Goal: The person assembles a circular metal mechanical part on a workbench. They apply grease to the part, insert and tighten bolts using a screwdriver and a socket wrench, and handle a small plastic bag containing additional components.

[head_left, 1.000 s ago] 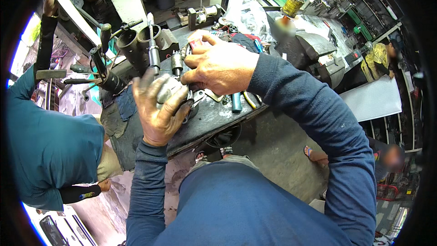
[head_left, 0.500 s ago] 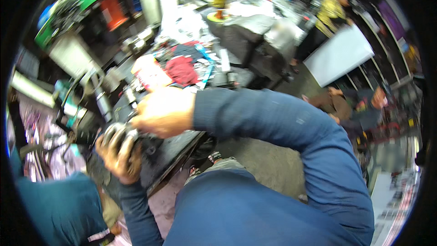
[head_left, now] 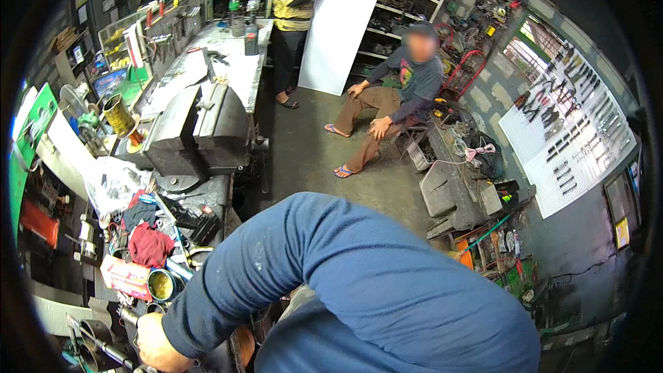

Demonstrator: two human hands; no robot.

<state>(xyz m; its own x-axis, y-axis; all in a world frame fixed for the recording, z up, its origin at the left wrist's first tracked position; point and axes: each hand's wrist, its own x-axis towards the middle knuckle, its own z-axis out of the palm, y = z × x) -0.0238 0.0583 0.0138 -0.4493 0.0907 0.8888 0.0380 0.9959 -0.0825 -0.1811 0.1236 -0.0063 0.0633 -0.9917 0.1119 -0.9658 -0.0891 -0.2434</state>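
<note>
My right hand (head_left: 157,344) is low at the left edge of the bench, its back toward me and its fingers curled. What the fingers close on is hidden behind the hand. The blue sleeve (head_left: 276,255) of that arm crosses the lower middle. Metal cylindrical parts (head_left: 97,338) lie just left of the hand. Above it stands an open can (head_left: 163,284) with yellowish contents, beside a red and white box (head_left: 126,276). My left hand does not show.
A dark red cloth (head_left: 150,245) and tools clutter the bench near a large bench vise (head_left: 197,131). One person (head_left: 394,90) sits beyond; another (head_left: 291,7) stands holding a white perforated panel (head_left: 337,38). A tool board (head_left: 566,131) hangs at right.
The view has swung right, bringing the two people and tool board into fuller sight. My right hand now appears lower left. My left hand and the metal part in it have left the picture.
</note>
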